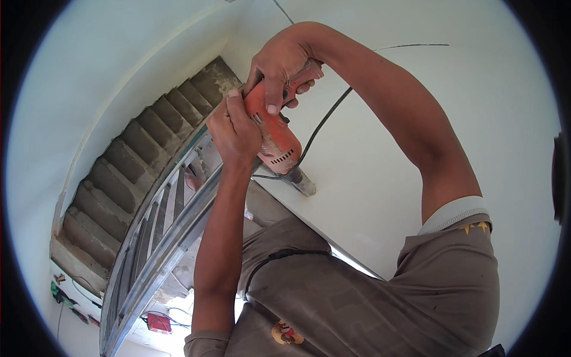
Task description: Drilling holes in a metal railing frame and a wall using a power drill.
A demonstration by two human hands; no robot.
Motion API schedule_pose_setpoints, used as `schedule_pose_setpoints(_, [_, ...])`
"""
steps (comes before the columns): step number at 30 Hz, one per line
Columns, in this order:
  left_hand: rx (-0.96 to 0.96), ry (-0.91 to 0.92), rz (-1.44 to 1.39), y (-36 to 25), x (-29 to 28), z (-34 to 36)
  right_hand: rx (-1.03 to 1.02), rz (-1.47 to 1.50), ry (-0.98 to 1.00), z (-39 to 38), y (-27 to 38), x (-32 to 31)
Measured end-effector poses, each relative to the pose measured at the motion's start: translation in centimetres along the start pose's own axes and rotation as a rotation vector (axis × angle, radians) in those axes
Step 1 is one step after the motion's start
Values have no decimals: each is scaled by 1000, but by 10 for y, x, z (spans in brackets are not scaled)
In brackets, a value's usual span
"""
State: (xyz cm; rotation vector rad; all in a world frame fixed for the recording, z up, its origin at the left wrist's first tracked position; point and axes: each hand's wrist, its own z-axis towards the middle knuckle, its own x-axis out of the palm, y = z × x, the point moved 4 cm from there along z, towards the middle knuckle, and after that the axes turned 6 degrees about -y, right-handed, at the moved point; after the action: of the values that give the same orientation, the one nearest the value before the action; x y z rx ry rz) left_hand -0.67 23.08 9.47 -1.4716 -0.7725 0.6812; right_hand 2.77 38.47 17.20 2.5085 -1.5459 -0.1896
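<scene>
An orange-red, dusty corded power drill (pixel 278 140) is held in both hands, high up near the white wall. My right hand (pixel 282 68) comes over from the right with its arm bent and wraps round the drill's upper part and handle. My left hand (pixel 233 131) closes against the drill's other side, its thumb pointing up; its remaining fingers are mostly hidden. A black cord (pixel 324 122) curves past the tool's right side. The drill's working end is hidden behind my hands.
Bare concrete stairs (pixel 140 152) curve along the left. A metal ladder-like frame (pixel 169 253) runs beside them, close to my left forearm. Below lie a red box (pixel 159 323) with cables and a green tool (pixel 60 294). A dark line (pixel 413 45) marks the white wall (pixel 380 160).
</scene>
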Motion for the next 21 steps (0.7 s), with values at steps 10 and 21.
schedule_pose_setpoints(10, [53, -3, 44, 1, 2, -1, -12, -11, 0, 4, -5, -2])
schedule_pose_setpoints(21, [21, -4, 44, -2, 0, -3, -29, 21, 18, 2, -3, -1])
